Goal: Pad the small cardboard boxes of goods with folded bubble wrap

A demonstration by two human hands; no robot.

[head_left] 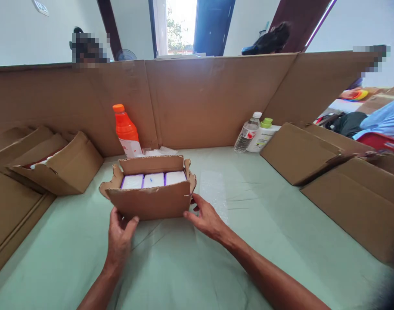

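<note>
A small open cardboard box [148,200] stands on the pale green table cover [184,258] in front of me. Three white packets with purple edges [153,179] lie side by side inside it. My left hand [119,236] touches the box's near left corner, thumb raised against the front wall. My right hand [206,217] rests at the near right corner, fingers curled toward the side wall. Neither hand lifts the box.
An orange bottle [127,131] stands behind the box. A clear water bottle [247,133] and a white bottle with a green cap [264,134] stand at the back right. Open cartons lie left [59,165] and right [313,153]. A cardboard wall [209,99] surrounds the table.
</note>
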